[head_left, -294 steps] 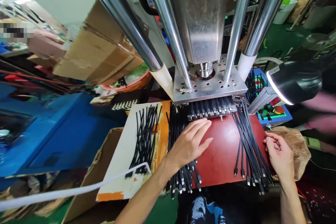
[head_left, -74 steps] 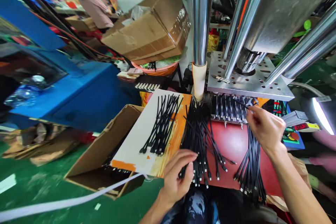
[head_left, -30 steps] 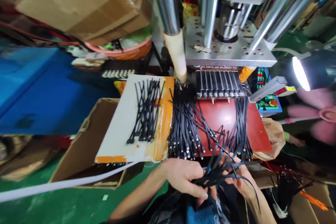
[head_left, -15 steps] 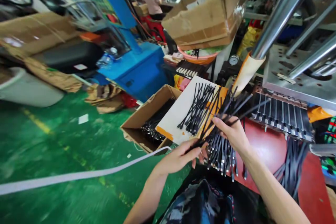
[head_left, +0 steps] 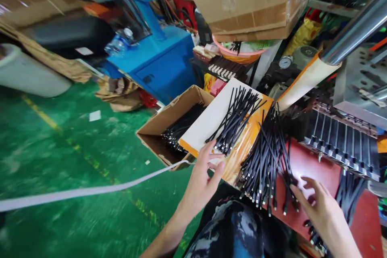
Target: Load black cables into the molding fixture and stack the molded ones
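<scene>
My left hand (head_left: 205, 177) is open, fingers spread, at the near edge of a white board with orange sides (head_left: 205, 123). Its fingertips are close to the lower ends of a bundle of short black cables (head_left: 238, 117) lying on that board; whether they touch I cannot tell. A larger heap of black cables with metal plugs (head_left: 263, 163) hangs over the front edge of the red tabletop (head_left: 323, 157). To the right of this heap is my right hand (head_left: 322, 209), fingers bent and apart, its fingertips beside the outermost cables.
An open cardboard box (head_left: 154, 129) holding more black cables stands left of the board. Right is a press with a slotted metal mould (head_left: 341, 141), more cables (head_left: 350, 193) below it. A pale strap (head_left: 121, 188) crosses the green floor. A blue cabinet (head_left: 166, 64) stands behind.
The cables my hands held half a second ago now lie with the heap on the red tabletop. My hands have parted, the right going right and down, the left slightly left. The view has shifted.
</scene>
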The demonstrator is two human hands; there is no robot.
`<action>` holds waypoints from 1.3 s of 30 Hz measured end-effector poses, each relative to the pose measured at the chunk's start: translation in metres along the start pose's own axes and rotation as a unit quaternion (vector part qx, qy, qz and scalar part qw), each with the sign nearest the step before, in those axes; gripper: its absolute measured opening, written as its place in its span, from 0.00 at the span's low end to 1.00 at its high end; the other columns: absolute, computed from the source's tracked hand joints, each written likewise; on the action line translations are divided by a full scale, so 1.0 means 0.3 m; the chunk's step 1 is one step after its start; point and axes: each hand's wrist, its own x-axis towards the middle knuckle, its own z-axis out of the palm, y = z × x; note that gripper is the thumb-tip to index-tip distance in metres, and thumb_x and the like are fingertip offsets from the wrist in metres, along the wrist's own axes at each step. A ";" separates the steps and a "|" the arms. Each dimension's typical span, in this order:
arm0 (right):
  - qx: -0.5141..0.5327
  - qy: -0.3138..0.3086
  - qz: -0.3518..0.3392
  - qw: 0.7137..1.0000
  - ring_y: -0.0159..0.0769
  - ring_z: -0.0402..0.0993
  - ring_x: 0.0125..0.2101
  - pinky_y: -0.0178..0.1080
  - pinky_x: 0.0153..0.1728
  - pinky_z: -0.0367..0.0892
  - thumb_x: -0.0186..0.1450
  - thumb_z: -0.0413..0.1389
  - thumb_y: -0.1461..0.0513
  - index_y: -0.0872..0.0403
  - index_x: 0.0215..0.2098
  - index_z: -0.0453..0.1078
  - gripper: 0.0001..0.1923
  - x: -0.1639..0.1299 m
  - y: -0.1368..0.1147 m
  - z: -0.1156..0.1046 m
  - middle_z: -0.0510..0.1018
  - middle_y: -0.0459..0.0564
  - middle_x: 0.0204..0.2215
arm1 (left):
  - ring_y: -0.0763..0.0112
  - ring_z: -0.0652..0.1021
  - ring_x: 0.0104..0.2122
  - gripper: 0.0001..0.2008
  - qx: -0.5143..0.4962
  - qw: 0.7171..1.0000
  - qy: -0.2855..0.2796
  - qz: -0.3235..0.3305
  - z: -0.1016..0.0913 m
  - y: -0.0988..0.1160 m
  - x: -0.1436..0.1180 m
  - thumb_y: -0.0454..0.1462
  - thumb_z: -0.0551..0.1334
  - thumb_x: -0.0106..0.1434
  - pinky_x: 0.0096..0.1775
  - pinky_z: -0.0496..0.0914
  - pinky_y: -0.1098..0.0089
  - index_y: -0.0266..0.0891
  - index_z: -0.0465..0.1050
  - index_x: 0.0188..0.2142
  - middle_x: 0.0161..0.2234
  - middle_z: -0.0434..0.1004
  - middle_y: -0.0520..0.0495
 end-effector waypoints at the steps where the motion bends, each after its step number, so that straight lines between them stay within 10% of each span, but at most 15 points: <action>1: -0.010 0.007 0.005 1.000 0.50 0.78 0.27 0.50 0.28 0.72 0.64 0.57 0.36 0.46 0.44 0.75 0.25 -0.051 0.053 0.008 0.83 0.57 0.38 | 0.60 0.81 0.53 0.24 0.015 0.999 -0.028 0.014 0.020 0.025 -0.011 0.42 0.63 0.75 0.47 0.77 0.66 0.46 0.67 0.68 0.62 0.76 0.40; 8: 0.072 0.058 -0.004 0.996 0.43 0.75 0.26 0.44 0.30 0.71 0.72 0.54 0.46 0.47 0.41 0.78 0.17 -0.151 -0.013 -0.002 0.82 0.51 0.31 | 0.62 0.86 0.43 0.14 -0.080 0.860 -0.501 -0.054 0.268 0.099 -0.074 0.38 0.63 0.72 0.45 0.77 0.66 0.37 0.80 0.53 0.45 0.88 0.40; 12: 0.195 -0.058 -0.012 0.979 0.40 0.72 0.24 0.39 0.26 0.70 0.71 0.58 0.48 0.47 0.33 0.77 0.16 -0.250 -0.073 -0.093 0.79 0.48 0.26 | 0.59 0.82 0.55 0.31 -0.237 0.861 -0.411 -0.183 0.408 0.070 -0.081 0.48 0.68 0.70 0.55 0.75 0.62 0.37 0.68 0.66 0.58 0.80 0.33; 15: 0.217 -0.193 -0.005 0.957 0.44 0.76 0.26 0.41 0.27 0.73 0.68 0.60 0.45 0.45 0.33 0.79 0.16 -0.308 -0.016 -0.128 0.81 0.49 0.27 | 0.64 0.84 0.42 0.27 -0.328 0.852 -0.338 -0.231 0.484 0.069 -0.059 0.53 0.67 0.70 0.47 0.75 0.67 0.34 0.76 0.56 0.41 0.86 0.39; 20: -0.109 0.054 0.195 0.973 0.50 0.77 0.28 0.45 0.27 0.65 0.70 0.53 0.39 0.52 0.38 0.75 0.26 -0.263 0.120 -0.103 0.83 0.59 0.32 | 0.67 0.83 0.27 0.29 -0.318 0.821 -0.423 -0.217 0.546 0.075 -0.044 0.58 0.66 0.69 0.36 0.75 0.69 0.31 0.79 0.47 0.30 0.85 0.41; 24: -0.198 0.061 0.172 0.963 0.49 0.78 0.29 0.43 0.27 0.57 0.77 0.44 0.48 0.52 0.38 0.73 0.23 -0.241 0.139 -0.070 0.82 0.61 0.31 | 0.62 0.86 0.31 0.31 -0.252 0.815 -0.472 -0.222 0.582 0.055 -0.053 0.58 0.67 0.68 0.38 0.76 0.67 0.29 0.78 0.49 0.36 0.87 0.32; 35: 0.086 0.154 0.213 0.961 0.39 0.71 0.26 0.39 0.32 0.62 0.72 0.55 0.44 0.50 0.34 0.74 0.21 -0.286 0.129 -0.153 0.77 0.47 0.25 | 0.47 0.88 0.46 0.38 -0.176 0.789 -0.522 -0.271 0.682 0.029 -0.035 0.61 0.74 0.58 0.52 0.79 0.54 0.28 0.80 0.51 0.48 0.85 0.23; 39: 0.276 0.028 0.128 0.952 0.34 0.64 0.25 0.36 0.27 0.60 0.72 0.57 0.45 0.52 0.32 0.73 0.21 -0.346 0.050 -0.159 0.72 0.44 0.24 | 0.49 0.87 0.48 0.33 -0.234 0.802 -0.478 -0.270 0.701 0.085 -0.017 0.56 0.75 0.60 0.55 0.78 0.54 0.29 0.80 0.50 0.48 0.86 0.27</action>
